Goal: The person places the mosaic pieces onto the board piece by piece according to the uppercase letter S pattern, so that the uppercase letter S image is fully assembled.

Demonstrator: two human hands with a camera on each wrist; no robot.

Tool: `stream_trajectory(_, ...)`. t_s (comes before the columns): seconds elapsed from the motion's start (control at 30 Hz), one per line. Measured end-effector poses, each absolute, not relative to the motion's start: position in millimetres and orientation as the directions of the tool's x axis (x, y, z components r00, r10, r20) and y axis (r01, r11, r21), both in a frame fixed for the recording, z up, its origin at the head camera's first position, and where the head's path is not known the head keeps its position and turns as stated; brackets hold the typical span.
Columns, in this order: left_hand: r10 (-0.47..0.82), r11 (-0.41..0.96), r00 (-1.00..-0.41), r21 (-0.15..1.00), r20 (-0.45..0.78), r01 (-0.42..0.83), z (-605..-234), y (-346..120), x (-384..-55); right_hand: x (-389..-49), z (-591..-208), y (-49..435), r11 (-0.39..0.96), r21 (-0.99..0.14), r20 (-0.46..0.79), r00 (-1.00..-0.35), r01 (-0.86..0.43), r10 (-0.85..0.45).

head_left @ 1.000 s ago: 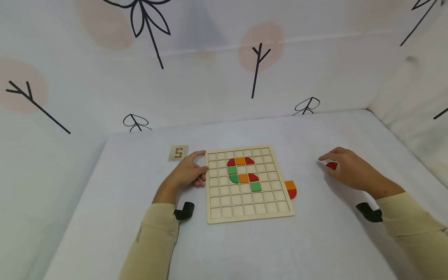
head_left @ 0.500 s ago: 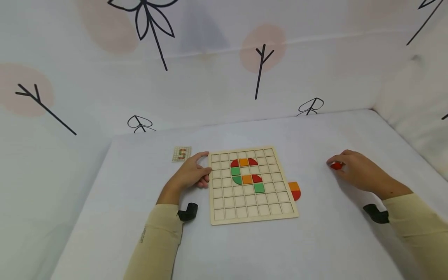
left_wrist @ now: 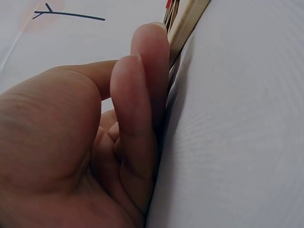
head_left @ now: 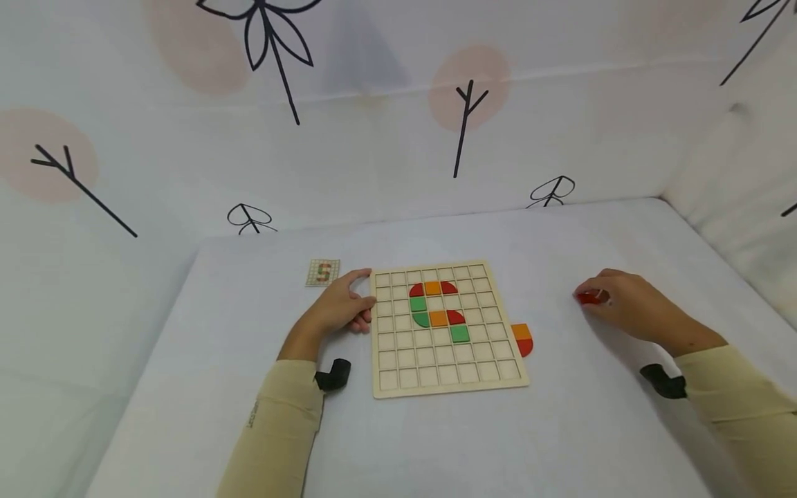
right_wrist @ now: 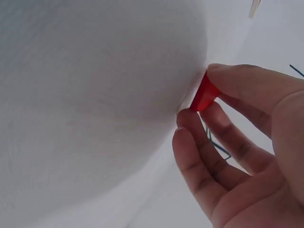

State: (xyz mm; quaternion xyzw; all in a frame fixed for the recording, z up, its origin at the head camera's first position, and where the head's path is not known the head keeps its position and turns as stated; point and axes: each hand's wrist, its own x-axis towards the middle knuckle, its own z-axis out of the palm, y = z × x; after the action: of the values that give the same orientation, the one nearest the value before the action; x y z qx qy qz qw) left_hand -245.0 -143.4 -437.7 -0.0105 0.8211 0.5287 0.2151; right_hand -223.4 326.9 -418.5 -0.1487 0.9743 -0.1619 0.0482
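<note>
A square wooden grid board [head_left: 398, 380] lies on the table, with red, orange and green tiles forming a curved shape in its cells. At its left edge rests my left hand [head_left: 336, 304], index fingertip by the far corner and thumb lower along the side. The left wrist view shows its fingers [left_wrist: 130, 95] loosely bent against the board's edge [left_wrist: 187, 23]. Off to the right, my right hand [head_left: 635, 304] pinches a red quarter-round tile [right_wrist: 205, 95] between thumb and fingertips, close over the cloth.
Beyond my left hand lies a small pattern card [head_left: 322, 272] with an S-like design. An orange square tile [head_left: 519, 331] and a red quarter-round tile [head_left: 524, 347] sit together against the board's right edge. White cloth [head_left: 448, 449] covers the table, and a patterned cloth backdrop [head_left: 386, 173] stands behind.
The fingers of my right hand have drawn in round the red tile, which lay lower in the hand before, and the hand has shifted slightly. The left hand stays at the board's edge.
</note>
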Motion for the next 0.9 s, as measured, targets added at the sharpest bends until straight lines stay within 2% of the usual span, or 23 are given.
stream_trajectory(0.37, 0.209, 0.438, -0.906, 0.864, -0.367, -0.248, -437, -143, -247, -219, -408, 297, 0.861, -0.432, -0.030, -0.950, -0.268, -0.311)
stream_trajectory(0.9, 0.204, 0.443, -0.907, 0.861, -0.369, -0.251, -439, -142, -246, -208, -403, 242, 0.771, -0.537, 0.003, -0.914, -0.343, -0.405)
